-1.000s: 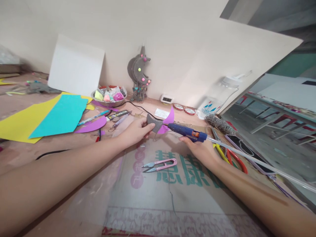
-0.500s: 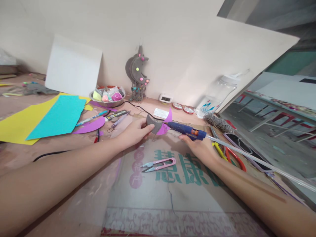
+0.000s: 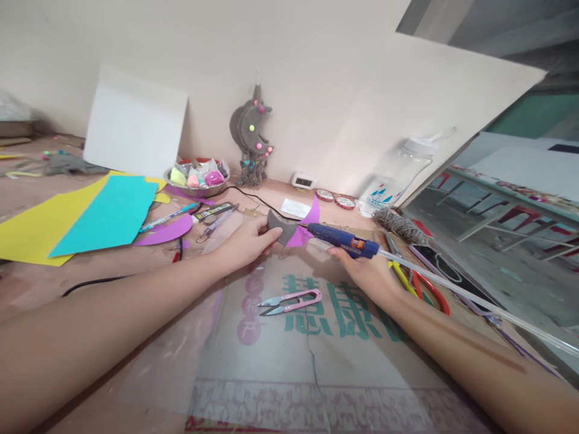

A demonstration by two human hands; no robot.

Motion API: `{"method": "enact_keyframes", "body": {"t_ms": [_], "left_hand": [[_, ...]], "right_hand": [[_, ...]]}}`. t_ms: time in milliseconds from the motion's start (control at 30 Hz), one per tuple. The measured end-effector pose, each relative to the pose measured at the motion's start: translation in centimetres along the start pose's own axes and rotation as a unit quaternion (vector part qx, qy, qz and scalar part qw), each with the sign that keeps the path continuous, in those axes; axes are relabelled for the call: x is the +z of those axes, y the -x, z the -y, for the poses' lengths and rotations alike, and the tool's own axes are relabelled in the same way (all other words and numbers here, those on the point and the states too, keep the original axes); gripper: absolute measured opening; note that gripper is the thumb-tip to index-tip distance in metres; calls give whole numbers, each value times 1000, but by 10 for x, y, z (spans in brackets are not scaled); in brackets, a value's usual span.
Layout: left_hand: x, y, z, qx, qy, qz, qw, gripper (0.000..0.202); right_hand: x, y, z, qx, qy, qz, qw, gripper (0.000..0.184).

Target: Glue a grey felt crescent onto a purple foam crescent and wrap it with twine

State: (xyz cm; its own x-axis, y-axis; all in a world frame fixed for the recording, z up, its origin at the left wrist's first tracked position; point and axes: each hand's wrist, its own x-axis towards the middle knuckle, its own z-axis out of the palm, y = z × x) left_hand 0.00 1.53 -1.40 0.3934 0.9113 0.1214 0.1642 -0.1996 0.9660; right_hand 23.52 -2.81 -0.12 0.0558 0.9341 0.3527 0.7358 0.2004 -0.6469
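Observation:
My left hand (image 3: 244, 242) pinches a small grey crescent-shaped cardboard piece (image 3: 281, 224) with a purple crescent (image 3: 308, 223) stuck behind it, just above the table. A blue glue gun (image 3: 344, 240) is gripped in my right hand (image 3: 365, 269), its nozzle touching the right edge of the grey piece. A long clear glue stick (image 3: 470, 298) trails out of the gun's back toward the right. The gun's black cord (image 3: 253, 196) runs back to the wall.
Pink thread snips (image 3: 292, 302) lie on a printed cardboard mat (image 3: 316, 355) near me. Yellow and teal paper sheets (image 3: 99, 214), pens, a metal bowl (image 3: 196, 178) of packets, a hanging moon ornament (image 3: 251, 129), twine (image 3: 398, 226), pliers (image 3: 420, 283) and a plastic bottle (image 3: 398, 175) surround it.
Both hands hold almost still; the glue gun's nozzle has stayed against the grey piece, with only a slight shift of the view.

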Motion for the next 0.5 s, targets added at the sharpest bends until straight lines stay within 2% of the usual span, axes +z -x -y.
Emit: {"method": "enact_keyframes", "body": {"t_ms": [267, 500], "left_hand": [[0, 1, -2, -18, 5, -9, 1000, 26], [-1, -3, 4, -22, 54, -31, 998, 23]], "right_hand": [[0, 2, 2, -6, -12, 21, 1000, 30], [-3, 5, 2, -63, -15, 36, 997, 25]]}}
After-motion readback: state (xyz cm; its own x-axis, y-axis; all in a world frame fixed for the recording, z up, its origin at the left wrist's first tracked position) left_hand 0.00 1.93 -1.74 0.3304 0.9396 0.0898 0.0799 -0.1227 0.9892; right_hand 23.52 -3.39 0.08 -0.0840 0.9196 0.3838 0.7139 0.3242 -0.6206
